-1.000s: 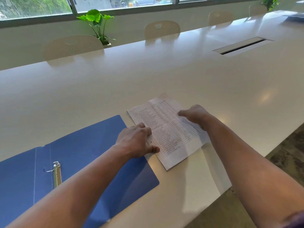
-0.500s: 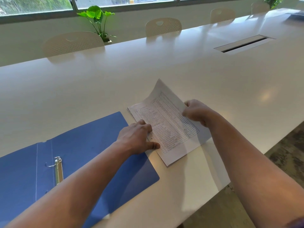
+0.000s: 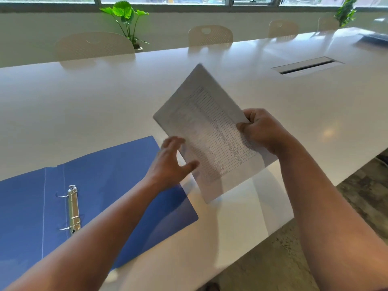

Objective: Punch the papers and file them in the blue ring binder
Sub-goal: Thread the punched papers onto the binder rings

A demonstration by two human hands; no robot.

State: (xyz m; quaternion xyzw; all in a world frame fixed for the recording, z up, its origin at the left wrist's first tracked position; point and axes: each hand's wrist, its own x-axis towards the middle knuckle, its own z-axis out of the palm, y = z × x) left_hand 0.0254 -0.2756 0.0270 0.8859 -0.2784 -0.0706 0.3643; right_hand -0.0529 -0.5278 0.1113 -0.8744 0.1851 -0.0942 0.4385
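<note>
A thin stack of printed papers (image 3: 206, 131) with a table of rows is tilted up off the white table. My right hand (image 3: 261, 130) pinches its right edge. To the left, my left hand (image 3: 173, 160) hovers with fingers spread, its thumb near the lower left edge of the papers; it is blurred and I cannot tell whether it touches them. The blue ring binder (image 3: 117, 181) lies open and flat at the left, with its metal ring mechanism (image 3: 73, 208) shut. No hole punch is in view.
The long white table (image 3: 84, 106) has a cable slot (image 3: 306, 66) at the far right. Cream chairs (image 3: 94, 46) line the far side, with potted plants (image 3: 126, 19) behind them. The table's near edge runs diagonally at right, above the floor (image 3: 357, 192).
My right hand has lifted the papers from flat on the table to a tilted, raised position. My left hand has come off the papers and opened.
</note>
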